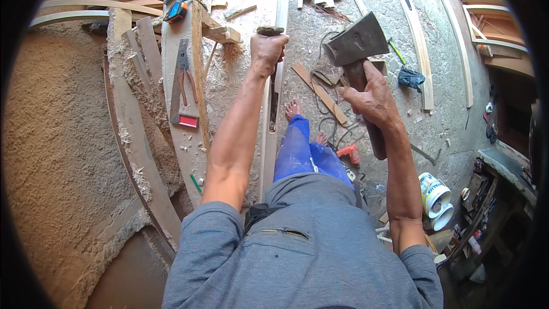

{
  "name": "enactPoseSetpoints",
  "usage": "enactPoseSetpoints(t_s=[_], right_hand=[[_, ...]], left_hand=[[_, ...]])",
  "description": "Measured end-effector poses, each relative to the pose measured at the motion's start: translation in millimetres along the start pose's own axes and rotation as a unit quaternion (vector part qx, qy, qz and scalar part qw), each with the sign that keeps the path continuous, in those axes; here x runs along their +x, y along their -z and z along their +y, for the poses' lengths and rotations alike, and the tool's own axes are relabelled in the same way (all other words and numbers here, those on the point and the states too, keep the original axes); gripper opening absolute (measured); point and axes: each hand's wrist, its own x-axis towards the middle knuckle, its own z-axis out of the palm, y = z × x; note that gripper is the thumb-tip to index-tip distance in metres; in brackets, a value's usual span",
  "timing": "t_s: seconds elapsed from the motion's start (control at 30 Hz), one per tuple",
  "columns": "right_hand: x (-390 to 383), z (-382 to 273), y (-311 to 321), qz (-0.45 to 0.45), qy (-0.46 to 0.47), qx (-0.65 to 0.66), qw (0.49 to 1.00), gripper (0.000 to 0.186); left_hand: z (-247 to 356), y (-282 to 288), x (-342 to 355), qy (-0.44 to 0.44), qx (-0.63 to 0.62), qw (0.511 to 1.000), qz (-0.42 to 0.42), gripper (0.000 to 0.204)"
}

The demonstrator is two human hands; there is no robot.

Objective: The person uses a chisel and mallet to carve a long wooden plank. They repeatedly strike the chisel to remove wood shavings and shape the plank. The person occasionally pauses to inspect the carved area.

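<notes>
My left hand [267, 54] is closed around an upright chisel, whose worn, flattened handle top [270, 31] sticks out above the fist. Below that fist runs a long pale wooden beam [282, 0] with a dark slot in it; whether the chisel's tip touches the wood is hidden. In my right hand [374, 98] is a hatchet, gripped by its dark handle [374, 137]. The broad grey hatchet head [357, 40] is raised, to the right of the chisel and apart from it.
On a plank at left lie pliers [185, 79], a try square [186, 120] and a tape measure [175, 11]. An orange power tool [349, 153] and cables lie by my feet. White buckets [433, 193] stand at right. Long boards [420, 51] lie across the floor.
</notes>
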Motion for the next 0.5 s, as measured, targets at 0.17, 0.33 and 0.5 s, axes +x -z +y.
enactPoseSetpoints(t_s=[0.17,0.33,0.5], right_hand=[[-13,13,3,0.019,0.029,0.039,0.999,0.049],[1,-1,-5,-0.009,0.002,-0.029,1.0,0.049],[14,-33,0,0.033,0.156,-0.088,0.983,0.043]], left_hand=[[20,2,-40,-0.243,0.076,0.967,0.017,0.013],[18,-1,-46,-0.316,0.102,0.943,0.021,0.017],[17,-1,-53,-0.307,0.106,0.945,0.027,0.013]])
